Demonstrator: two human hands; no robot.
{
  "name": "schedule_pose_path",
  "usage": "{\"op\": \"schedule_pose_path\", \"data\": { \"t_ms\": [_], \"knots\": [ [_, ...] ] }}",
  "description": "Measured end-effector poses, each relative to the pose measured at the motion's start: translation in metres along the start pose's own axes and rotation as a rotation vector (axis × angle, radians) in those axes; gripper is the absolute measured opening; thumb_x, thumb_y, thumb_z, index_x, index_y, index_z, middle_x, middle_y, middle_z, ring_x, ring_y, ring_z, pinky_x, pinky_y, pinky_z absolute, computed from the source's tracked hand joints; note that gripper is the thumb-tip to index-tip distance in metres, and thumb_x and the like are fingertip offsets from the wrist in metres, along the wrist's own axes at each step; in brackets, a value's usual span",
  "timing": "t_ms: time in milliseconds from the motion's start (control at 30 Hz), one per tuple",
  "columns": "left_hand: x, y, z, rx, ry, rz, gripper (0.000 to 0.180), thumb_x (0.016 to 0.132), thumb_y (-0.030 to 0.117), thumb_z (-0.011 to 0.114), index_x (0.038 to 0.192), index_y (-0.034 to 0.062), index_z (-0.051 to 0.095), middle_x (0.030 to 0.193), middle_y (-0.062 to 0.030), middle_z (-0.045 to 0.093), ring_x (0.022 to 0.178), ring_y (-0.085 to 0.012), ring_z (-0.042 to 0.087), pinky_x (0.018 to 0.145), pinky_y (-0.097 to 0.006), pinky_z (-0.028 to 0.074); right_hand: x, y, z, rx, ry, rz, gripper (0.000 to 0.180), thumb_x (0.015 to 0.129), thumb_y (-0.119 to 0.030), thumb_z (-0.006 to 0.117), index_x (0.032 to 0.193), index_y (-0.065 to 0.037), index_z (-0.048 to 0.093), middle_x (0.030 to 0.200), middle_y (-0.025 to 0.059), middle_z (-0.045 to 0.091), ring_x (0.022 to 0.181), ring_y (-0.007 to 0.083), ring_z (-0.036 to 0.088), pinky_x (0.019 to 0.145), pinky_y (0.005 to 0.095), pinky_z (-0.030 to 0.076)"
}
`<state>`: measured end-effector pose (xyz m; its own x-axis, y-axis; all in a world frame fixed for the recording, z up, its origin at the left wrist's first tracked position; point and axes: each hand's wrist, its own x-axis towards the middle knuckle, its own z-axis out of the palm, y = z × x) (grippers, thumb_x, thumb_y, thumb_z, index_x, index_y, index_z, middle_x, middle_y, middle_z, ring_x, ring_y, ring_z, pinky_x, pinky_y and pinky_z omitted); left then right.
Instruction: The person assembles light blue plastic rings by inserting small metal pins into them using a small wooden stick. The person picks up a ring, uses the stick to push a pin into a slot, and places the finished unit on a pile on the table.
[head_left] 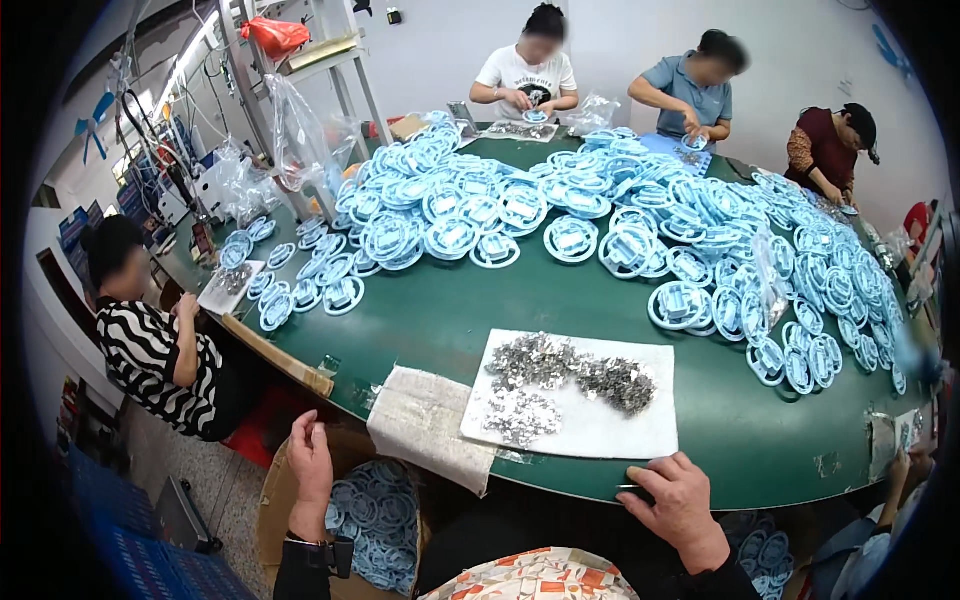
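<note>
My left hand [311, 462] hangs below the table edge over a cardboard box [275, 510] filled with light blue plastic rings [372, 515], fingers loosely curled and holding nothing I can see. My right hand [675, 500] rests on the near edge of the green table [450, 310], fingers bent, touching a small dark piece [632, 491] beside a white sheet [600, 420] that carries piles of small silver metal parts [575, 375]. Whether the right hand grips the piece I cannot tell.
A folded white cloth [430, 425] hangs over the table edge. Heaps of light blue rings [600, 220] cover the table's far half. Several other people sit around the table: one in stripes [150, 345] at left, three at the far side. Blue crates [150, 560] stand on the floor.
</note>
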<state>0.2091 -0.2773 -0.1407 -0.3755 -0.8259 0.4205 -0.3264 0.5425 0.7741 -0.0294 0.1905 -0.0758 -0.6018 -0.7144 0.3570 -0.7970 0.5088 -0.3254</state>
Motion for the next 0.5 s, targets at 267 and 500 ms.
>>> {"op": "schedule_pose_path", "data": {
  "t_ms": [267,500],
  "knots": [
    [0.057,0.233,0.165,-0.147,-0.485,0.69,0.016,0.094,0.008,0.062,0.104,-0.0006,0.071,0.099,-0.0153,0.071,0.09,-0.0286,0.068,0.082,-0.035,0.053,-0.006,0.019,-0.007,0.046,0.059,0.124,0.032,0.075,-0.024,0.084,0.103,-0.011,0.075,0.089,0.0055,0.067,0.081,0.0251,0.064,0.07,0.0372,0.054],
    [0.074,0.239,0.273,0.455,-0.905,0.415,0.04,0.104,0.029,0.044,0.12,0.0002,0.066,0.11,-0.0242,0.07,0.106,-0.0439,0.064,0.093,-0.051,0.05,0.018,0.035,-0.004,-0.087,0.046,0.112,0.037,0.077,-0.019,0.08,0.112,-0.01,0.073,0.118,0.0082,0.071,0.093,0.0256,0.062,0.08,0.0362,0.054]
  ]
}}
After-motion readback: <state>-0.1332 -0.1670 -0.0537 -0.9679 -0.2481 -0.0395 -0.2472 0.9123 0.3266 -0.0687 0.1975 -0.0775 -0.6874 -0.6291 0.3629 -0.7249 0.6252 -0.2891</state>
